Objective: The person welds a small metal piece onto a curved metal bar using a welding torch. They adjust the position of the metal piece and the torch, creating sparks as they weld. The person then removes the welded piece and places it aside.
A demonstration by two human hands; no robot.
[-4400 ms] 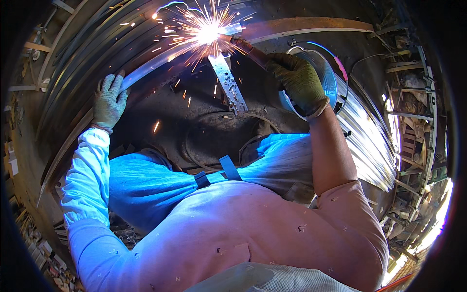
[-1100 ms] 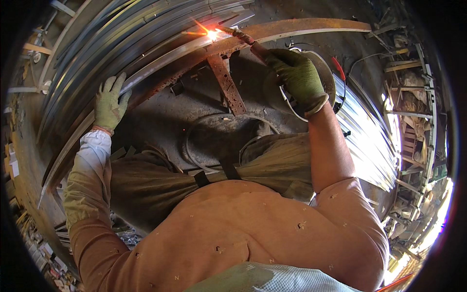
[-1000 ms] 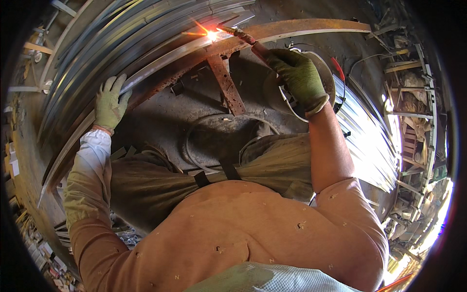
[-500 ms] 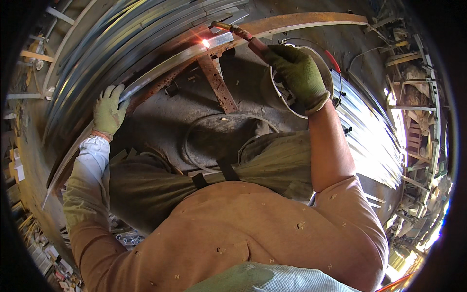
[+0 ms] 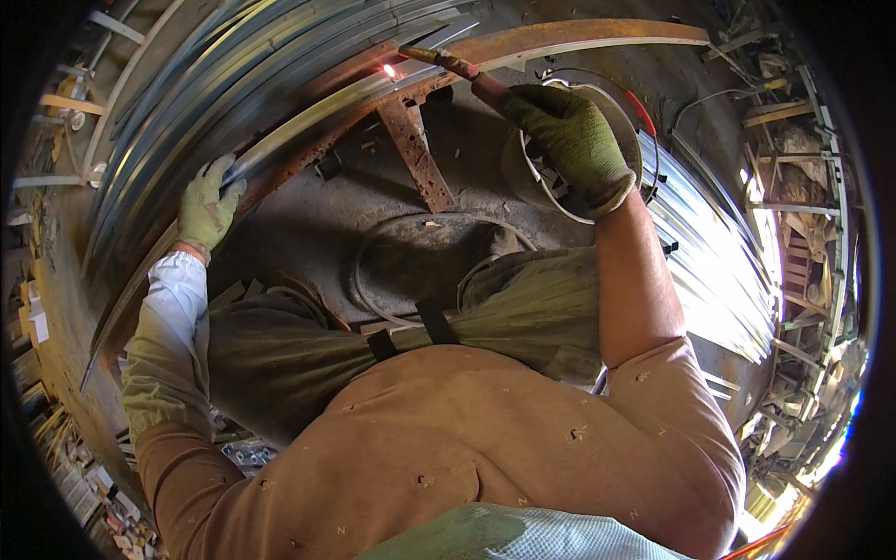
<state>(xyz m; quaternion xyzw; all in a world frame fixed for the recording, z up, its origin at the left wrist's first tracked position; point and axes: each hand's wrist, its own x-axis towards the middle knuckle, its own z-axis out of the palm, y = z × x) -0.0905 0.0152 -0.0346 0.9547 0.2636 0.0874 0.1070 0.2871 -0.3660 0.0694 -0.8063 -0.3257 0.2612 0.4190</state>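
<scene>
My left hand (image 5: 205, 207), in a pale green work glove, is closed around a long, slightly curved metal bar (image 5: 303, 126). That bar lies along a rusty curved steel frame (image 5: 583, 38). In my right hand (image 5: 574, 140), also gloved, is a welding torch (image 5: 491, 91) with a bent neck pointing left. Its tip is just above and right of a small glowing red-white spot (image 5: 389, 71) at the bar. A rusty, pitted crosspiece (image 5: 416, 154) runs from the frame toward me. My right fingers are partly hidden by the glove's back.
Long metal strips (image 5: 201, 103) lie beyond the frame at the left; bright ones (image 5: 709, 252) lie at the right. A round metal bucket (image 5: 532, 173) stands under my right hand. A hose loop (image 5: 359, 271) lies on the floor near my legs. Racks (image 5: 793, 207) line the right.
The bright flare at the bar has shrunk to a smaller glow. The torch tip has shifted slightly down and left. My left hand has moved a little and still holds the bar.
</scene>
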